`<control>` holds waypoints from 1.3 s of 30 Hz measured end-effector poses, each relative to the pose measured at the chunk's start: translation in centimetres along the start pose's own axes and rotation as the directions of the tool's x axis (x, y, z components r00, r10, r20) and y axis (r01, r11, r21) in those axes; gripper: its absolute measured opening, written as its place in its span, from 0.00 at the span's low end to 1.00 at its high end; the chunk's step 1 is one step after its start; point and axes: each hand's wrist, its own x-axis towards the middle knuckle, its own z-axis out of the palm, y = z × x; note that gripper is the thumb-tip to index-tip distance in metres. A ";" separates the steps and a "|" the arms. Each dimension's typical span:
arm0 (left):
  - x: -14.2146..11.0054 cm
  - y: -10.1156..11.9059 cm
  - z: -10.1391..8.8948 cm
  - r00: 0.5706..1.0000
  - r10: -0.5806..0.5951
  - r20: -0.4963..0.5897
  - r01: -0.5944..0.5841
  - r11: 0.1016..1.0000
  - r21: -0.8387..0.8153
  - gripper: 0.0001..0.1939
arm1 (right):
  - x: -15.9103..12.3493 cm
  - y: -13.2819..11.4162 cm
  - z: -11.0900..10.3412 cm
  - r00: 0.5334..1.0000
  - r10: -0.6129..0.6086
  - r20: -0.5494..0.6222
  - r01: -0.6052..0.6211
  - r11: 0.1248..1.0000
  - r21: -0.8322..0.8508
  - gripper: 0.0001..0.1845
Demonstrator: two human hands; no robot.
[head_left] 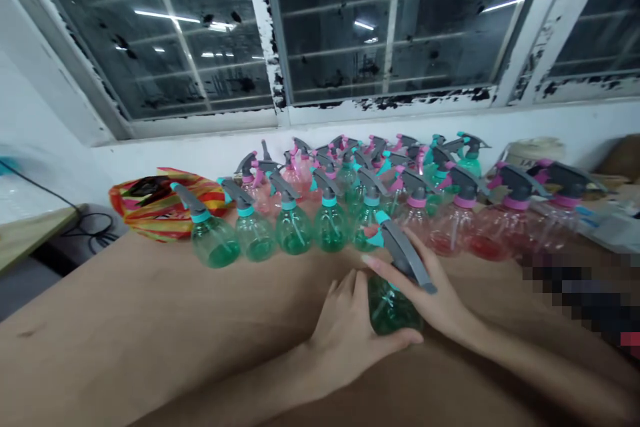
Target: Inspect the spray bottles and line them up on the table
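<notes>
Between my hands is a green spray bottle (395, 307) with a grey and turquoise trigger head, held over the near part of the table. My left hand (350, 327) wraps the bottle's body from the left, its thumb across the lower side. On the sprayer's neck and head, my right hand (430, 280) is closed, with a finger reaching forward below the nozzle. Just behind stands a front row of spray bottles: green ones (294, 230) with turquoise collars to the left, pink ones (453, 233) with pink collars to the right. Part of the held bottle is hidden by my fingers.
Several more pink and green spray bottles crowd behind the front row, along the white wall. A striped red and yellow plastic bag (165, 213) lies at the left. Brown table surface (175, 320) spreads in front. A dark cable (97, 230) hangs by another tabletop (40, 230) further left.
</notes>
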 end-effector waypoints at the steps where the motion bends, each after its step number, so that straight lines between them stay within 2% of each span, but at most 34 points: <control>1: 0.3 0.2 0.5 1.000 0.004 0.004 -0.004 1.000 0.013 0.41 | 0.1 0.2 -0.3 1.000 -0.002 -0.011 0.003 1.000 0.020 0.17; 3: 0.9 0.3 1.0 1.000 0.014 0.019 -0.015 0.999 0.032 0.42 | 0.4 0.7 -1.0 1.000 -0.002 0.010 0.002 0.999 0.052 0.16; 5: 1.2 -0.2 0.9 0.996 0.072 0.057 -0.074 0.997 0.028 0.43 | 0.5 1.3 -1.8 0.999 -0.012 0.051 0.010 0.999 0.034 0.18; 7: 1.2 -1.2 0.5 0.984 0.146 0.099 -0.148 0.989 0.008 0.42 | 0.6 2.0 -2.5 0.997 -0.033 0.073 0.035 0.999 -0.026 0.20; 10: 1.1 -3.5 -0.3 0.976 0.169 0.136 -0.170 0.985 -0.006 0.35 | 0.7 2.4 -3.3 0.992 -0.033 0.125 0.048 0.992 -0.115 0.18; 13: 0.9 -5.5 -0.3 0.980 0.134 0.148 -0.149 0.984 0.096 0.30 | 1.1 2.3 -3.6 0.980 -0.022 0.196 0.047 0.991 -0.126 0.20; 16: 0.9 -6.5 0.2 0.979 0.130 0.158 -0.165 0.958 0.233 0.27 | 1.4 1.9 -3.6 0.971 -0.032 0.237 0.058 0.993 -0.105 0.20; 19: 1.0 -6.7 0.6 0.975 0.162 0.154 -0.200 0.937 0.285 0.23 | 1.5 1.7 -3.5 0.966 -0.005 0.260 0.034 0.994 -0.108 0.21; 22: 1.0 -6.7 0.7 0.975 0.166 0.151 -0.205 0.932 0.299 0.23 | 1.5 1.7 -3.5 0.967 0.021 0.255 0.009 0.993 -0.115 0.17; 27: 1.1 -6.9 0.7 0.973 0.173 0.151 -0.211 0.931 0.296 0.24 | 1.8 1.3 -3.5 0.974 -0.034 0.223 0.051 0.996 -0.074 0.08; 34: 1.2 -7.0 0.7 0.970 0.179 0.162 -0.223 0.922 0.315 0.24 | 2.0 0.7 -3.7 0.970 -0.007 0.243 0.011 1.000 -0.018 0.06; 39: 1.2 -7.2 0.7 0.969 0.188 0.158 -0.230 0.920 0.317 0.24 | 2.1 0.8 -3.5 0.973 -0.032 0.231 0.046 0.997 -0.056 0.07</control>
